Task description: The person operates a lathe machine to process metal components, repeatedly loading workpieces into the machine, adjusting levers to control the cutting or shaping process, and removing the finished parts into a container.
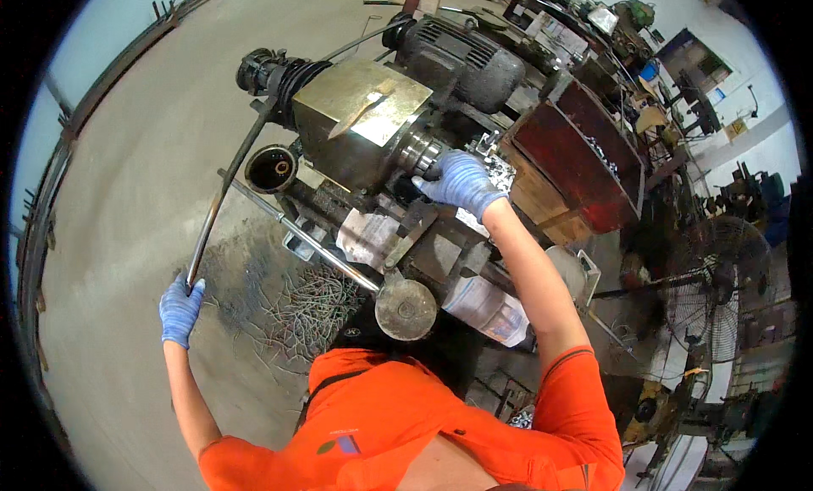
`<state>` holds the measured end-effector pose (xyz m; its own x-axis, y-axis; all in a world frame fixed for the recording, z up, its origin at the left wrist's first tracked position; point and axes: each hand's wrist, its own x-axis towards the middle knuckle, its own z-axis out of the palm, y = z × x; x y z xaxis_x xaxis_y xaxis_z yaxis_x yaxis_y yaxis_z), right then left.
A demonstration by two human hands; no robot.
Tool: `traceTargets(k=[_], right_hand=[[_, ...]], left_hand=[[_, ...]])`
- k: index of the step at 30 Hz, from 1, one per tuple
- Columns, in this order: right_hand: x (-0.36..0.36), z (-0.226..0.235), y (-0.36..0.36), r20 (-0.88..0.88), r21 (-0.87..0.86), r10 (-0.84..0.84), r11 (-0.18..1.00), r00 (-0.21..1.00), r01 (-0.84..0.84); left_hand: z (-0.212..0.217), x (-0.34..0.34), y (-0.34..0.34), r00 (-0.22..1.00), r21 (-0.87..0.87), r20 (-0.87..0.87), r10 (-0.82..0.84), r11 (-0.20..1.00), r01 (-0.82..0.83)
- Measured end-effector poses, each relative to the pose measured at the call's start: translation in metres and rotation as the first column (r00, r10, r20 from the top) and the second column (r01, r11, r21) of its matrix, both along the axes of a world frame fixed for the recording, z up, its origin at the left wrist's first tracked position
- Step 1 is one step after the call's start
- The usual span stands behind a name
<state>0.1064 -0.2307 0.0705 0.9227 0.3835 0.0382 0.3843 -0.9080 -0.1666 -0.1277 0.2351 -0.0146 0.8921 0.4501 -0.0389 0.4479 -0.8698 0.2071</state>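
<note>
My left hand, in a blue-grey knit glove, is wrapped round the lower end of a long metal lever. The lever slants up to the black ringed end of a lathe-like machine's headstock. At the machine's other side, my right hand, gloved alike, is at the front of the round steel chuck. Its thumb points left and its other fingers curl toward the chuck. Whatever lies within them is hidden. A loose-looking flat strip rests on the shiny headstock cover.
A dark electric motor sits behind the headstock. Right of the chuck stands a red-brown metal bin. A second bar and a round metal disc are close before me. Thin metal pieces litter the floor; a fan stands right.
</note>
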Motion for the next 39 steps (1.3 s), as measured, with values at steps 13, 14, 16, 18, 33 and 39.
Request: traceTargets(k=[13,14,16,18,33,39], right_hand=[[0.002,0.001,0.007,-0.122,-0.034,-0.061,0.998,0.991,0.057],[0.003,-0.002,0.004,-0.109,-0.031,-0.068,0.997,0.992,0.065],[0.001,0.002,0.003,-0.124,-0.027,-0.063,0.998,0.99,0.061],[-0.001,0.005,0.001,-0.081,-0.031,-0.052,0.998,0.995,0.05],[-0.169,0.012,-0.183,0.212,0.355,-0.476,0.851,0.853,0.387],[-0.215,-0.042,-0.279,0.179,0.424,-0.673,0.711,0.718,0.561]], left_hand=[[-0.027,0.11,0.198,0.942,0.722,0.006,-0.336,0.653,0.228],[-0.03,0.118,0.198,0.933,0.728,0.003,-0.359,0.641,0.244],[-0.04,0.117,0.191,0.954,0.733,0.061,-0.293,0.662,0.156],[-0.029,0.122,0.172,0.997,0.613,0.054,-0.052,0.79,0.008],[-0.211,0.156,-0.123,0.848,0.072,-0.134,-0.513,0.848,0.524],[-0.207,0.207,-0.075,0.682,0.295,-0.269,-0.679,0.617,0.73]])
